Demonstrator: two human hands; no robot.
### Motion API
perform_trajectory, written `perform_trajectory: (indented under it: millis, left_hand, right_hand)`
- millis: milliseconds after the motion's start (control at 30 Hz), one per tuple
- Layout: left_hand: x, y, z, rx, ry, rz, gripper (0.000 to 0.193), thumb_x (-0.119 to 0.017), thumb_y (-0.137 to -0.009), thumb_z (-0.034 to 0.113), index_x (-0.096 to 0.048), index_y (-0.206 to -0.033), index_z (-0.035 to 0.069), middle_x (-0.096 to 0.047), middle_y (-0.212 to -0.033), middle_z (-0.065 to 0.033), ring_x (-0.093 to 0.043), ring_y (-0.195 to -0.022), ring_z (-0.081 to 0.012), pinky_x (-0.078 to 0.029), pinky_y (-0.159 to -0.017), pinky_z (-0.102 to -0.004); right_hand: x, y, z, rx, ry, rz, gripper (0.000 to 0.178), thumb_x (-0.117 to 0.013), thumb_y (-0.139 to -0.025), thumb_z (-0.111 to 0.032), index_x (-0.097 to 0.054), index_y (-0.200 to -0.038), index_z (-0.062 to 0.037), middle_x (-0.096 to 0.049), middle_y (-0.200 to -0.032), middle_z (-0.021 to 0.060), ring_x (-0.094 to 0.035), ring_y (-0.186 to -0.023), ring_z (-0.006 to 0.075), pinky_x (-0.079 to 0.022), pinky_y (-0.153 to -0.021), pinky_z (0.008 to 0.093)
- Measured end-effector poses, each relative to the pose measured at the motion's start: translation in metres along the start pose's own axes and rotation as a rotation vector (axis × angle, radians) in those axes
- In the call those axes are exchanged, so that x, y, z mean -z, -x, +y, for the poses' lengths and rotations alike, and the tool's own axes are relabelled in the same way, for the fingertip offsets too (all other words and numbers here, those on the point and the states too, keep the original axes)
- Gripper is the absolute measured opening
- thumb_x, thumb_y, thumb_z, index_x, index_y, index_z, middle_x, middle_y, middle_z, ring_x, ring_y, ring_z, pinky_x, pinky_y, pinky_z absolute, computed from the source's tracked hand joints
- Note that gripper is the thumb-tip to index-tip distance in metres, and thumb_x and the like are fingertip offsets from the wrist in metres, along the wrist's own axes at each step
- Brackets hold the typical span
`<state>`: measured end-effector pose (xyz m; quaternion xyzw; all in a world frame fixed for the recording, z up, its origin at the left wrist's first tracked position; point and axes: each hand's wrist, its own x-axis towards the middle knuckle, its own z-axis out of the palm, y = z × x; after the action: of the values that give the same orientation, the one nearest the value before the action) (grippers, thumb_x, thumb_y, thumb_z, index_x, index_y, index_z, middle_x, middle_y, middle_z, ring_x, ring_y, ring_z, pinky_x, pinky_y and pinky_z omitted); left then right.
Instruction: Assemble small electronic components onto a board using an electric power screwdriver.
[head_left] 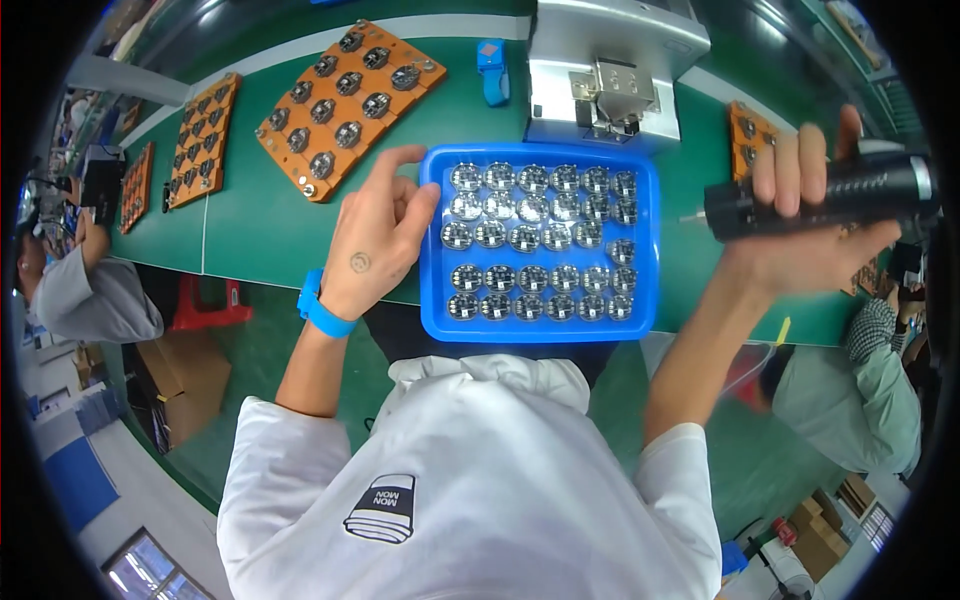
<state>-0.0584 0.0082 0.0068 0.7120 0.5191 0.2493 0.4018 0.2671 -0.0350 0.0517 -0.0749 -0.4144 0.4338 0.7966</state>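
Observation:
In front of me a blue plastic tray (pixel 540 333) holds rows of small round electronic modules (pixel 533 278) with dark circuit boards. My left hand (pixel 375 235), a blue strap (pixel 323 310) round its wrist, has its fingers bent at the tray's left rim and grips it there. To the right of the tray, my right hand (pixel 800 255) is wrapped round a black electric screwdriver (pixel 735 208). The tool lies roughly level, its thin bit pointing left toward the tray. That hand is slightly blurred.
A metal fixture (pixel 620 95) stands behind the tray on the green table (pixel 480 130). Orange boards (pixel 350 108) with round parts lie at the left; another orange board (pixel 750 130) is beyond my right hand. A blue wrist strap (pixel 493 72) lies near the fixture. People sit at both sides.

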Motion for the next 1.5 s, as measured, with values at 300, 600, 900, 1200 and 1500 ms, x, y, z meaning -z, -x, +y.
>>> perform_trajectory:
  millis: [300,600,900,1200,1500]
  left_hand:
    - [0.019,0.016,0.009,-0.017,-0.025,0.075,0.033,-0.065,-0.098,0.012,-0.058,-0.126,-0.005,-0.067,-0.076,-0.0117,-0.060,-0.061,-0.0151,-0.048,-0.059,-0.0324]
    - [0.003,-0.031,0.050,-0.984,-0.211,-0.102,0.016,-0.075,-0.087,0.012,-0.069,-0.099,0.004,-0.068,-0.095,-0.0109,-0.063,-0.094,-0.0306,-0.050,-0.084,-0.0412]
    - [-0.056,-0.043,0.049,-1.281,-0.244,-0.493,0.032,-0.067,-0.094,0.039,-0.064,-0.098,0.007,-0.068,-0.101,-0.0068,-0.056,-0.117,-0.0322,-0.040,-0.112,-0.0493]
    - [-0.053,-0.040,0.047,-1.191,-0.324,-0.469,0.044,-0.063,-0.094,0.050,-0.063,-0.102,0.007,-0.070,-0.113,-0.0090,-0.056,-0.122,-0.0338,-0.038,-0.115,-0.0511]
    - [-0.049,-0.040,0.048,-1.168,-0.363,-0.510,0.048,-0.065,-0.094,0.052,-0.066,-0.108,0.007,-0.069,-0.124,-0.0088,-0.054,-0.130,-0.0354,-0.037,-0.117,-0.0543]
  right_hand:
    - [-0.031,-0.051,0.003,-0.028,-0.095,0.006,0.088,-0.043,-0.095,-0.068,-0.047,-0.136,0.0096,-0.046,-0.088,0.0071,-0.046,-0.080,0.0185,-0.041,-0.079,0.0371]
    - [-0.016,-0.056,-0.002,-0.019,0.106,-0.227,0.096,-0.040,-0.090,-0.081,-0.049,-0.141,-0.0003,-0.046,-0.081,0.0042,-0.046,-0.064,0.0165,-0.041,-0.062,0.0346]
    - [-0.019,-0.044,0.002,-0.017,0.494,-0.164,0.109,-0.041,-0.083,-0.092,-0.040,-0.147,-0.0027,-0.053,-0.077,0.0072,-0.051,-0.058,0.0188,-0.046,-0.055,0.0350]
    - [-0.038,-0.049,0.026,-0.072,0.707,0.014,0.112,-0.041,-0.079,-0.095,-0.039,-0.141,-0.0016,-0.057,-0.072,0.0102,-0.054,-0.054,0.0201,-0.049,-0.053,0.0354]
    - [-0.063,-0.033,0.033,-0.128,0.921,0.169,0.115,-0.041,-0.074,-0.098,-0.039,-0.136,-0.0004,-0.061,-0.067,0.0131,-0.057,-0.051,0.0215,-0.051,-0.051,0.0359]
